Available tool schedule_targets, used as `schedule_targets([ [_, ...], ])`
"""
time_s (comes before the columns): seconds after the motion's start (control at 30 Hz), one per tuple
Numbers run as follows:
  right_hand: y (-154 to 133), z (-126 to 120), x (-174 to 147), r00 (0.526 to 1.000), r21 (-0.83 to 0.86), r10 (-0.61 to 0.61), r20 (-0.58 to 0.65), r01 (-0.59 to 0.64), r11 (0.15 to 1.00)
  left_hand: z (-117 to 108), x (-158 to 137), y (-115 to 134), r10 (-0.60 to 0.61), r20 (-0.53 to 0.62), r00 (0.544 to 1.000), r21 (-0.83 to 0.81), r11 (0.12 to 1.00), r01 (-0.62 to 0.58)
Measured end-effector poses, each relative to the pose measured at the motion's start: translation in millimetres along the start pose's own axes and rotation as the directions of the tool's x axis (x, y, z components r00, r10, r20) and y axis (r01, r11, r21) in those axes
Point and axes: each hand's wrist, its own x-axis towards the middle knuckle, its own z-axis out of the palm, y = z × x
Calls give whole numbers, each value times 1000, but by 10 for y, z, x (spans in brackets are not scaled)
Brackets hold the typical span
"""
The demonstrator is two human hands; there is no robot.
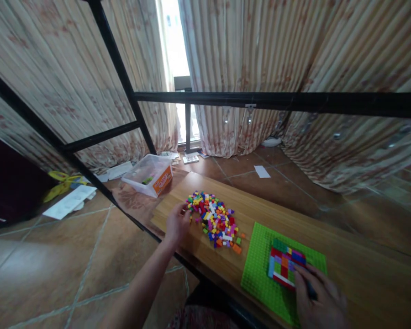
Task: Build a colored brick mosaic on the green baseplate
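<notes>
A pile of small multicoloured toy bricks (pixel 212 217) lies spread over the wooden tabletop. At its left edge is my left hand (pixel 178 223), fingers bent and apart over the outer bricks, with nothing visibly held. To the right, a green studded baseplate (pixel 256 260) carries a low rectangular brick build (pixel 283 265) in red, blue, green, orange and white. My right hand (pixel 320 292) rests at the build's right side, thumb and forefinger closed together on its near right corner. Whatever is between those fingertips is too small and blurred to make out. Dark shadow lies beneath the palm.
A clear plastic box (pixel 149 171) with an orange label stands beyond the table's (pixel 366 274) left end. Black metal bars (pixel 277 99) cross in front of patterned curtains (pixel 222 55). White boards (pixel 68 202) and papers (pixel 262 172) lie on the tiled floor.
</notes>
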Motion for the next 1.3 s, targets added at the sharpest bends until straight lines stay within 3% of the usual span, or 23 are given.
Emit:
schedule_targets([
  [0.07,9,8,-13,1000,18,18,-6,-18,1000,-94,250,-107,44,-4,999,134,990,-43],
  [0.23,29,14,-29,999,2,41,7,-41,999,-78,538,-144,157,207,966,315,924,-218],
  [0.47,21,2,-3,1000,-45,9,18,-9,999,7,631,-118,168,253,953,321,914,-247],
  [0.6,-15,-15,11,999,-13,37,13,-36,999,-57,490,12,185,235,954,278,928,-248],
  [0.67,-59,-35,20,997,25,72,8,-72,997,-47,287,124,163,224,961,139,970,-197],
  [0.77,-204,-83,36,994,71,105,-33,-102,992,76,-123,317,170,361,917,-150,981,-123],
  [0.83,-366,-125,46,993,113,103,-52,-96,989,204,-392,457,100,449,888,-347,935,70],
  [0.87,-464,-147,52,995,158,96,-35,-90,983,267,-511,531,38,490,871,-443,871,212],
  [0.93,-684,-190,67,993,268,104,53,-115,957,369,-708,684,-63,628,776,-541,682,493],
  [1.0,-909,-224,91,982,352,143,120,-177,919,430,-856,833,-118,704,700,-559,515,649],
  [1.1,-1184,-248,149,948,453,221,228,-304,838,459,-1009,1017,-113,759,642,-543,434,719],
  [1.3,-1368,-206,223,915,547,314,254,-404,734,445,-1173,1164,-70,710,701,-571,525,631],
])
